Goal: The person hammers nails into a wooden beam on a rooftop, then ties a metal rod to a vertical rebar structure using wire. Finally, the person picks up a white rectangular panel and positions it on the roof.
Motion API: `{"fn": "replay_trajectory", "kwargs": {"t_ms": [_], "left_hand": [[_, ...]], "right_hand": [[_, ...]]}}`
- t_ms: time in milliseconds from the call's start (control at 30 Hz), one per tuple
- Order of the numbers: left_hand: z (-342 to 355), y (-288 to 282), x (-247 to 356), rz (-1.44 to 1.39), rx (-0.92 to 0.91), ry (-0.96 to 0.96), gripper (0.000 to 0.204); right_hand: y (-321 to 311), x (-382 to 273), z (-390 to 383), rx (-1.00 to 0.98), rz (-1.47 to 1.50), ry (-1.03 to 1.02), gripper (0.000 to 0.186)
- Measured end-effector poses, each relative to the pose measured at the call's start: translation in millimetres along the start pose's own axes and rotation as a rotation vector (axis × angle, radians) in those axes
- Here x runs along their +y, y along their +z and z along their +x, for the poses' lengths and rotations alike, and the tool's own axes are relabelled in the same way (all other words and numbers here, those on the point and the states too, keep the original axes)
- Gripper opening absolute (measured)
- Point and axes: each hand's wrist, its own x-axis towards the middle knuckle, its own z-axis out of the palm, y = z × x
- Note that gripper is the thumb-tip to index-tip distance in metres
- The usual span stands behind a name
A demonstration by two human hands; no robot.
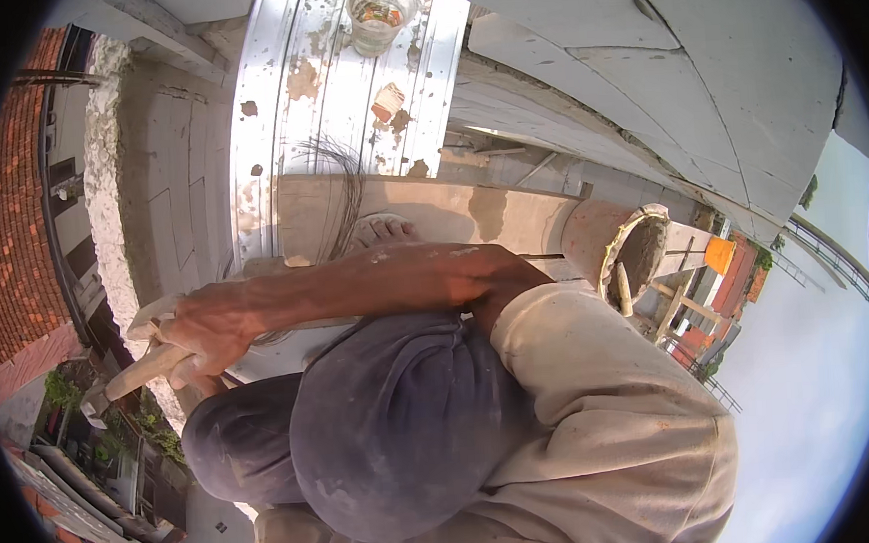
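Note:
My right forearm stretches leftward across my knees, and my right hand (pixel 197 333) is closed around the wooden handle of a hammer (pixel 140 380), whose metal head points down-left. Some skin behind it, low by my knee, may be my left hand (pixel 207 384); its fingers are mostly hidden. A bare foot (pixel 383 233) rests on a dusty plank (pixel 490 214), with thin dark wires (pixel 335 159) beside it. A plastic cup (pixel 375 34) and a small broken chunk (pixel 387 103) lie on a spattered corrugated metal sheet (pixel 268 103).
A mortar-crusted bucket (pixel 585 244) with a handled tool inside stands at the right beside grey block walls (pixel 690 81). At the left, a rough wall edge (pixel 110 170) borders a drop toward tiled roofs (pixel 14 225) and plants. Open sky and railings show at the right.

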Motion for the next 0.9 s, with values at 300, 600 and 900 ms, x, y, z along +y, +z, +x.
{"fn": "replay_trajectory", "kwargs": {"t_ms": [300,600,900], "left_hand": [[-25.1,-3.8,39.6,-0.103,0.220,-0.278,0.047],[-36.4,7.6,41.6,-0.183,0.269,-0.317,0.035],[-33.9,0.6,39.3,-0.174,0.208,-0.342,0.033]], "right_hand": [[-7.5,19.4,11.4,-0.057,-0.065,0.287,0.066],[2.0,-12.7,28.8,-0.127,0.119,0.021,0.052],[-12.4,-21.5,58.1,-0.314,-0.386,0.284,0.065]]}}
